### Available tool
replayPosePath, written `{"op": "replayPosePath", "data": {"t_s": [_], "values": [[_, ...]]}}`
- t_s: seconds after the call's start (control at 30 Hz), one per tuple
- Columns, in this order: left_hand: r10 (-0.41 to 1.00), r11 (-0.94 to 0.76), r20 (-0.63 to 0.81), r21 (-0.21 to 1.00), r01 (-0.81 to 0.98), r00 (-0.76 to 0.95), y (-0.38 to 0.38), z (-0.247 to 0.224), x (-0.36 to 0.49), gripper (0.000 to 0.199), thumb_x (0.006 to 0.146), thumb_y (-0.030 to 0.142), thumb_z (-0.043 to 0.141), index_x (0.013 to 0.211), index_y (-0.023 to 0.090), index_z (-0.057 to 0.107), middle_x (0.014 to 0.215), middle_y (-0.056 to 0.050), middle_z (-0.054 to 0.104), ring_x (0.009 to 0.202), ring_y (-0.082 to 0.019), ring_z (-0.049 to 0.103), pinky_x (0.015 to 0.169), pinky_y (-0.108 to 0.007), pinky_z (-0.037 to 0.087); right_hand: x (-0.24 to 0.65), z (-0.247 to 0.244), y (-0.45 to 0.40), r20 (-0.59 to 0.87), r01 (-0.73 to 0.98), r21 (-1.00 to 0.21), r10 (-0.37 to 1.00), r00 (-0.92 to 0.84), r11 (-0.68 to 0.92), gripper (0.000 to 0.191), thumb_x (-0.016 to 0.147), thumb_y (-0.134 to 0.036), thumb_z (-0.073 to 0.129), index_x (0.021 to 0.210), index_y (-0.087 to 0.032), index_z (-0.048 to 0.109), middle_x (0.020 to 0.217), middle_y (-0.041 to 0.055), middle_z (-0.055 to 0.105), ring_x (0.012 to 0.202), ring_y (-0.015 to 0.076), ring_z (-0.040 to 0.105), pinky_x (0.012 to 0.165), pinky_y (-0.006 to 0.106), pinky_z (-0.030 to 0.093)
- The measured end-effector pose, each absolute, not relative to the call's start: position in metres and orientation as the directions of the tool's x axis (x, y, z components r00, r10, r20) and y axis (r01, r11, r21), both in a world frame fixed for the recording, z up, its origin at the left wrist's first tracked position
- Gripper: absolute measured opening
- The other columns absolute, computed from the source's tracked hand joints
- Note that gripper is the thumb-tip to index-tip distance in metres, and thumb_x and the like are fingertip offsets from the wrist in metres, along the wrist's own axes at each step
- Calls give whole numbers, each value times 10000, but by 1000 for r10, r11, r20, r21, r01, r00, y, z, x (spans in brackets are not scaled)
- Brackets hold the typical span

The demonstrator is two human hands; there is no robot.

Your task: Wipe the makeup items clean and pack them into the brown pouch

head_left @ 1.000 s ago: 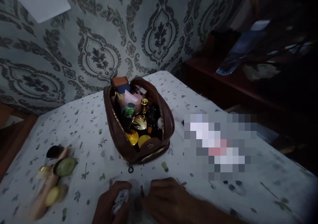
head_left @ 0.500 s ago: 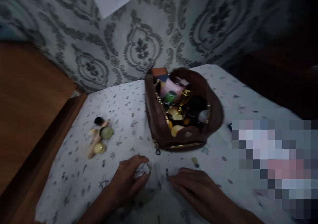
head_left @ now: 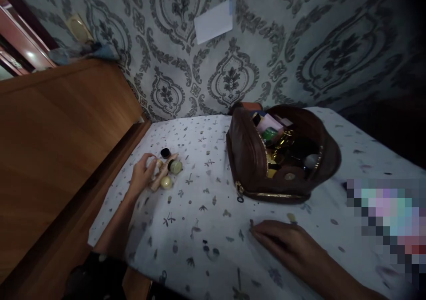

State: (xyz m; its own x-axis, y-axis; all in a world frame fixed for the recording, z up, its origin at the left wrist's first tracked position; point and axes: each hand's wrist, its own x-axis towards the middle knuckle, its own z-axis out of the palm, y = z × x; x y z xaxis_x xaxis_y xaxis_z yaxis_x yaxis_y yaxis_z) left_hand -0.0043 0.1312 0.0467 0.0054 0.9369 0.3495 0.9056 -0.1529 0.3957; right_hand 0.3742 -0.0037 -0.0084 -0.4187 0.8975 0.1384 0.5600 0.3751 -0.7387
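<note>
At the left of the table, my left hand (head_left: 142, 174) curls its fingers and thumb around a small whitish, see-through thing (head_left: 155, 167), partly hidden. Right beside it lies a cluster of small items: a black-capped jar (head_left: 175, 166) with a pale green face, a round yellow jar (head_left: 166, 183), a black lid (head_left: 165, 153) and a beige tube (head_left: 160, 178). My right hand (head_left: 289, 242) rests on the cloth in front of the bag, fingers stretched out together, nothing visible in them. A brown leather bag (head_left: 246, 158) stands unzipped, filled with cosmetics and gold-coloured items.
A white patterned cloth (head_left: 199, 211) covers the table. To the left rises a wooden panel (head_left: 66, 144), with a bluish plastic bag (head_left: 83, 53) on top. Behind is a patterned wall with a white card (head_left: 214, 22). A pixelated patch (head_left: 389, 215) covers something at the right.
My left hand has moved left and away from me, from the table's front to the small cluster. My right hand stays resting on the cloth. The view has turned left.
</note>
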Motion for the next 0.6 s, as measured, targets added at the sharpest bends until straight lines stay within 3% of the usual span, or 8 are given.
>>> {"op": "replayPosePath", "data": {"t_s": [0.2, 0.3, 0.43, 0.5, 0.6], "values": [[943, -131, 333, 406, 904, -13, 149, 43, -29, 348, 894, 455, 470, 1038, 181, 628, 515, 68, 415, 531, -164, 459, 545, -257, 308, 338, 19, 2, 88, 530, -761, 869, -486, 374, 368, 978, -356, 411, 887, -195, 730, 867, 89, 758, 796, 220, 715, 698, 314, 536], [954, -145, 299, 358, 923, 34, 140, 42, -23, 348, 926, 458, 446, 1080, 200, 623, 538, 55, 471, 560, -179, 503, 561, -269, 335, 316, 23, 12, 100, 493, -788, 866, -490, 370, 327, 959, -320, 443, 873, -189, 731, 831, 75, 755, 756, 207, 697, 669, 294, 504], [950, -235, 272, 298, 925, 154, 135, 41, -6, 347, 968, 426, 411, 1140, 198, 608, 886, -40, 699, 767, -214, 629, 710, -326, 465, 288, 20, 29, 82, 402, -866, 876, -476, 299, 255, 904, -277, 513, 831, -181, 738, 768, 52, 749, 674, 178, 666, 596, 256, 467], [937, -289, 272, 259, 921, 218, 136, 38, 4, 356, 980, 397, 406, 1183, 181, 603, 1101, -98, 705, 976, -255, 645, 850, -374, 490, 275, 15, 36, 63, 329, -915, 887, -456, 234, 244, 886, -286, 534, 808, -172, 735, 726, 47, 737, 641, 167, 654, 577, 247, 466], [922, -338, 274, 225, 914, 274, 138, 33, 19, 335, 977, 332, 430, 1219, 180, 606, 1214, -119, 678, 1160, -285, 590, 970, -411, 473, 260, 3, 43, 78, 250, -949, 914, -399, 191, 236, 875, -319, 556, 850, -169, 736, 767, 50, 742, 689, 169, 667, 615, 253, 493]]}}
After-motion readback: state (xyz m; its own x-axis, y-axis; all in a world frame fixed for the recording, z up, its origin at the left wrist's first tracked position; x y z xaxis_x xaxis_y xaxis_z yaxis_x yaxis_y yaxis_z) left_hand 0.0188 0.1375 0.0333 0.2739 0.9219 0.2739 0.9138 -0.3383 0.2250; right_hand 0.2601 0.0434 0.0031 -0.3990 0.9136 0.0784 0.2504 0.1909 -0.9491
